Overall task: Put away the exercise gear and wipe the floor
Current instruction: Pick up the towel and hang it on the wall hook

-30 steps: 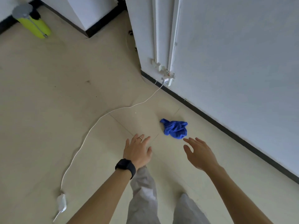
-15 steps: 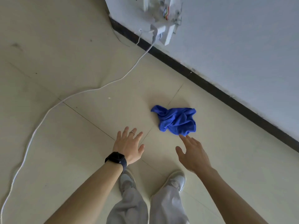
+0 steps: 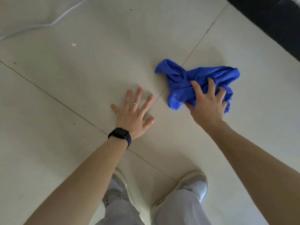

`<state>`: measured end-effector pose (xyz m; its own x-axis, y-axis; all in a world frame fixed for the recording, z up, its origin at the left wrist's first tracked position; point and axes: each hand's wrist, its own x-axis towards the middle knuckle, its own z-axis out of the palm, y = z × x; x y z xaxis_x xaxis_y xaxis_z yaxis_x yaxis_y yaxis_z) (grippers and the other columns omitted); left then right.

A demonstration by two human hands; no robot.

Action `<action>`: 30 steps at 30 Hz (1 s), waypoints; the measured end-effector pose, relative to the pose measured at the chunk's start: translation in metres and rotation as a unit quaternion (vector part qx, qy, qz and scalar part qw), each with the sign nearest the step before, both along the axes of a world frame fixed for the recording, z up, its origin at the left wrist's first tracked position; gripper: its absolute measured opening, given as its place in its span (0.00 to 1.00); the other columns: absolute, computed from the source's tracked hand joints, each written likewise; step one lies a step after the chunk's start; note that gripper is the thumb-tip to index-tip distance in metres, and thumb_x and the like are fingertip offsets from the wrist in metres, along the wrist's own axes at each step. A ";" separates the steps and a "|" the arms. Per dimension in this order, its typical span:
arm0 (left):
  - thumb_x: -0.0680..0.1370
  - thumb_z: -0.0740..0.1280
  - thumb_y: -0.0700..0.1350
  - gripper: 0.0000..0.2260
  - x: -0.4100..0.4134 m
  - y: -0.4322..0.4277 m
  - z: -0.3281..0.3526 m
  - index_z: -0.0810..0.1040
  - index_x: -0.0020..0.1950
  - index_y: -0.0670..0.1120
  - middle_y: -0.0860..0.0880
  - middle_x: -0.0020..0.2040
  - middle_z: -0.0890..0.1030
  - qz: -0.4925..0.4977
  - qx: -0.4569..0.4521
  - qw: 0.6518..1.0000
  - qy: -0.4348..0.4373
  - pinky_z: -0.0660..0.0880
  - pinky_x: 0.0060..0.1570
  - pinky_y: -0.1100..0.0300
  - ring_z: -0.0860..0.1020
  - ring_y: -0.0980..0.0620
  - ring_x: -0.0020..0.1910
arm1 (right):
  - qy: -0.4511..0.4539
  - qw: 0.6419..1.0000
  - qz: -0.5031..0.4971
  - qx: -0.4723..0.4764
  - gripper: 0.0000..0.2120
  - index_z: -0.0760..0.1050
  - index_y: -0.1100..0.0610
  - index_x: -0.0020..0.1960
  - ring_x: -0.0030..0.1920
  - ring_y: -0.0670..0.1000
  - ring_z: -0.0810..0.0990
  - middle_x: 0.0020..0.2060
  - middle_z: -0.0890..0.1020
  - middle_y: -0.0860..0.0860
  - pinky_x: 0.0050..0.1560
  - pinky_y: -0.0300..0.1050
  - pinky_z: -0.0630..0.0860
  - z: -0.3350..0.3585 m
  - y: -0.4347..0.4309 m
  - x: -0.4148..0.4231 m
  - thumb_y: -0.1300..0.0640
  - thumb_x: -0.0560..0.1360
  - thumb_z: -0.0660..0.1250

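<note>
1 grip was forming: the right hand [image 3: 207, 103] curled into the blue cloth [image 3: 199, 77] toward the floor's [image 3: 65, 95] far edge, the left hand [image 3: 133, 114] splayed open; bunching it firmly seemed wise.

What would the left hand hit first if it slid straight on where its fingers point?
Nothing, as far as the picture shows: the left hand points over bare floor, passing just left of the blue cloth. The margin looks slim.
</note>
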<state>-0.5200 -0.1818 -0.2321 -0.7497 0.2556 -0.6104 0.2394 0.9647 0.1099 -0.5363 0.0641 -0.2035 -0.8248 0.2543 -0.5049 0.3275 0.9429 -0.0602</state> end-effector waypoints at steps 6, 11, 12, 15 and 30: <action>0.82 0.58 0.53 0.31 -0.007 -0.006 0.066 0.44 0.80 0.59 0.51 0.82 0.45 -0.029 -0.018 0.996 -0.087 0.55 0.71 0.30 0.45 0.45 0.80 | -0.059 0.979 -0.126 -0.150 0.22 0.68 0.48 0.67 0.51 0.63 0.73 0.61 0.72 0.56 0.46 0.52 0.72 0.063 0.011 0.022 0.58 0.74 0.63; 0.82 0.60 0.51 0.29 0.002 0.002 0.226 0.52 0.80 0.56 0.49 0.81 0.51 -0.029 -0.020 0.991 -0.126 0.55 0.74 0.38 0.51 0.45 0.80 | -0.114 0.936 -0.242 -0.229 0.17 0.69 0.43 0.63 0.48 0.55 0.79 0.50 0.80 0.50 0.50 0.51 0.76 0.224 0.009 0.059 0.51 0.74 0.63; 0.82 0.60 0.51 0.28 0.002 0.005 0.264 0.53 0.80 0.56 0.49 0.81 0.52 -0.027 -0.020 0.992 -0.124 0.55 0.74 0.39 0.51 0.45 0.80 | -0.117 0.929 -0.253 -0.243 0.16 0.70 0.43 0.61 0.47 0.54 0.80 0.49 0.81 0.49 0.51 0.52 0.77 0.266 0.007 0.067 0.50 0.74 0.63; 0.81 0.60 0.50 0.28 -0.003 0.016 0.375 0.55 0.80 0.55 0.48 0.81 0.54 -0.027 -0.010 0.993 -0.118 0.55 0.74 0.42 0.52 0.46 0.79 | -0.115 0.915 -0.269 -0.278 0.15 0.71 0.42 0.60 0.46 0.51 0.81 0.47 0.81 0.46 0.50 0.49 0.78 0.388 0.002 0.089 0.51 0.74 0.65; 0.72 0.72 0.54 0.23 0.053 0.072 0.815 0.73 0.66 0.59 0.49 0.71 0.73 -0.343 0.350 0.864 0.116 0.72 0.63 0.47 0.73 0.48 0.64 | 0.077 0.839 -0.399 -0.363 0.13 0.77 0.41 0.54 0.49 0.49 0.83 0.45 0.85 0.44 0.55 0.49 0.79 0.810 0.007 0.237 0.50 0.72 0.73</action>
<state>-0.4666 -0.1093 0.5829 -0.3575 0.9337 0.0187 0.8217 0.3050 0.4814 -0.2992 0.0709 0.6069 -0.6086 0.4283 -0.6680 0.7721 0.1253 -0.6231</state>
